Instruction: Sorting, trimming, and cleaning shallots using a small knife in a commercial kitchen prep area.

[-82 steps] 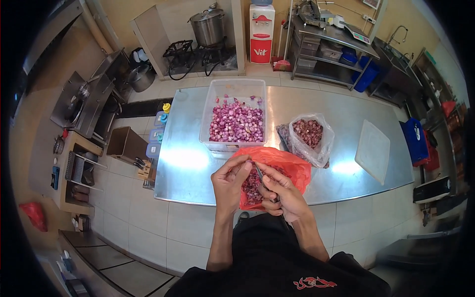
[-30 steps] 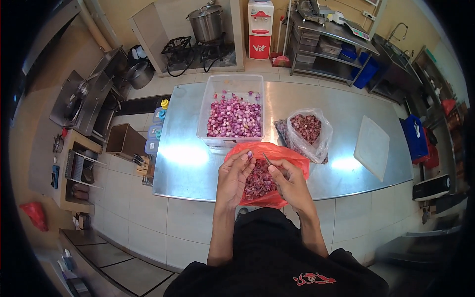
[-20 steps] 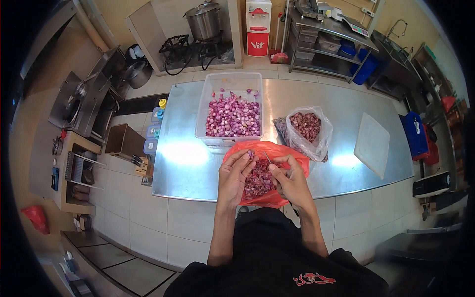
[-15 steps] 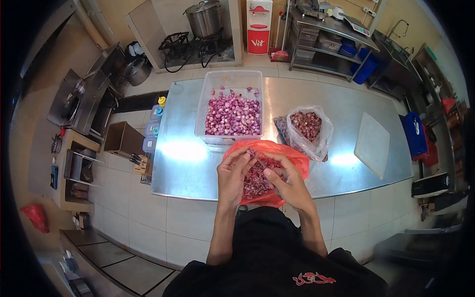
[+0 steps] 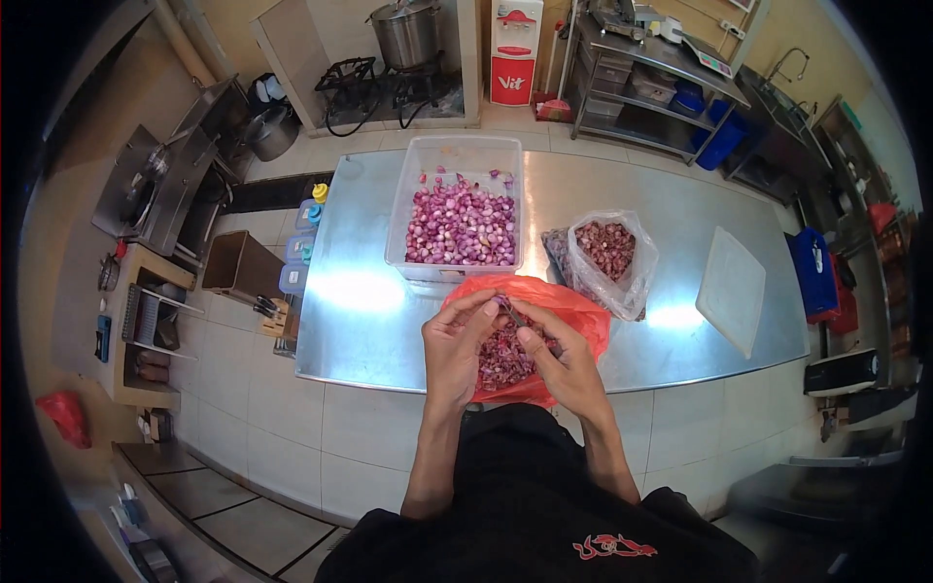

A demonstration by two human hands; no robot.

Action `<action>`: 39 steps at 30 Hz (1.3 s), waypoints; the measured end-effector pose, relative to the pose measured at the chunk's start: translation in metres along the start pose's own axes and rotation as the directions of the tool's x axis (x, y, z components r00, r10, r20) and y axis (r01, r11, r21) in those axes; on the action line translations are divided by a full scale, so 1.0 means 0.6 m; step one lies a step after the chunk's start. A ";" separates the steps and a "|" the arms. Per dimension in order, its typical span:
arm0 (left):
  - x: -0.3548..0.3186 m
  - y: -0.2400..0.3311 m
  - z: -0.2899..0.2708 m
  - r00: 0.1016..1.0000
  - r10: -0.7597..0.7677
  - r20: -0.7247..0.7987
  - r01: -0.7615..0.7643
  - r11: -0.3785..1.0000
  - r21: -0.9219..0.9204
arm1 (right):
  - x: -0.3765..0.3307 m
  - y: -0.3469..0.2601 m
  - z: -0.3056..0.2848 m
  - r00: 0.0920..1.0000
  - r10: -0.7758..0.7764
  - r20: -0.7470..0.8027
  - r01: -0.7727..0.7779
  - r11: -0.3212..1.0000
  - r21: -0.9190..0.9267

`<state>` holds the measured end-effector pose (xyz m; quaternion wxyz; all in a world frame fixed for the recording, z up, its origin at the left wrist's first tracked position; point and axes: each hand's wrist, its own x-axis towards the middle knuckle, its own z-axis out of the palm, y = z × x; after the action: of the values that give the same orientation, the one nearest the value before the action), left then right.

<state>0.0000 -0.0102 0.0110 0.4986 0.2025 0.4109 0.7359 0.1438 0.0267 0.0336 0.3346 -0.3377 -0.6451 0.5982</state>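
My left hand (image 5: 451, 352) pinches a small purple shallot (image 5: 501, 300) in its fingertips. Against it, my right hand (image 5: 568, 367) grips what looks like a small knife (image 5: 517, 316), its handle mostly covered by the fingers. Both hands are over an open red plastic bag (image 5: 589, 309) that holds a heap of reddish shallot skins (image 5: 501, 365). Just beyond, a clear plastic tub (image 5: 397, 233) contains many peeled shallots (image 5: 462, 225). To the right, a clear plastic bag (image 5: 639, 270) is filled with brownish unpeeled shallots (image 5: 604, 249).
All this stands on a steel table (image 5: 364, 335). A white cutting board (image 5: 731, 291) lies at its right end. Lidded containers (image 5: 294, 278) and a knife block (image 5: 282, 321) are along the left edge. Behind are a large pot (image 5: 406, 37) on a burner and a water dispenser (image 5: 512, 58).
My right hand has drawn slightly closer to the left, and the knife has shifted against the shallot. The whole view has moved a little; the tub and bags stay in place.
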 end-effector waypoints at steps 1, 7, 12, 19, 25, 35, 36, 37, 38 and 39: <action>0.000 0.001 0.003 1.000 0.001 -0.001 -0.001 1.000 -0.002 | 0.000 -0.001 0.003 1.000 0.000 0.001 0.000 1.000 -0.002; -0.003 0.005 0.010 0.995 0.103 -0.001 -0.102 0.988 0.115 | -0.001 0.004 0.008 0.999 -0.008 -0.033 0.008 1.000 0.008; -0.007 0.011 0.012 0.983 0.181 0.025 -0.181 0.947 0.267 | -0.002 0.000 0.007 0.999 0.013 -0.048 -0.009 0.995 0.095; -0.013 -0.003 0.013 0.931 0.348 0.110 -0.365 0.886 0.286 | -0.012 0.006 0.021 0.988 -0.012 -0.153 0.031 0.992 0.126; -0.014 -0.013 0.003 0.914 0.381 0.136 -0.401 0.899 0.174 | -0.018 -0.020 0.015 0.949 0.290 0.127 -0.294 0.659 0.692; -0.016 -0.007 0.003 0.985 0.170 0.033 -0.172 0.982 0.077 | -0.022 -0.021 0.011 0.920 0.321 0.223 -0.385 0.640 0.665; -0.016 -0.006 0.002 0.986 0.163 0.025 -0.164 0.985 0.048 | -0.022 -0.023 0.012 0.920 0.332 0.206 -0.383 0.663 0.643; -0.017 -0.005 0.002 0.986 0.164 0.024 -0.165 0.985 0.048 | -0.022 -0.023 0.014 0.920 0.332 0.208 -0.384 0.663 0.643; -0.017 -0.004 0.001 0.986 0.168 0.022 -0.169 0.982 0.078 | -0.022 -0.023 0.015 0.922 0.329 0.205 -0.381 0.671 0.636; -0.017 -0.002 0.001 0.985 0.173 0.020 -0.174 0.979 0.108 | -0.023 -0.024 0.016 0.923 0.326 0.202 -0.378 0.679 0.629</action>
<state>0.0054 -0.0188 0.0117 0.4229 0.2684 0.4287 0.7519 0.1429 0.0095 0.0469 0.2863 -0.2936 -0.3279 0.8510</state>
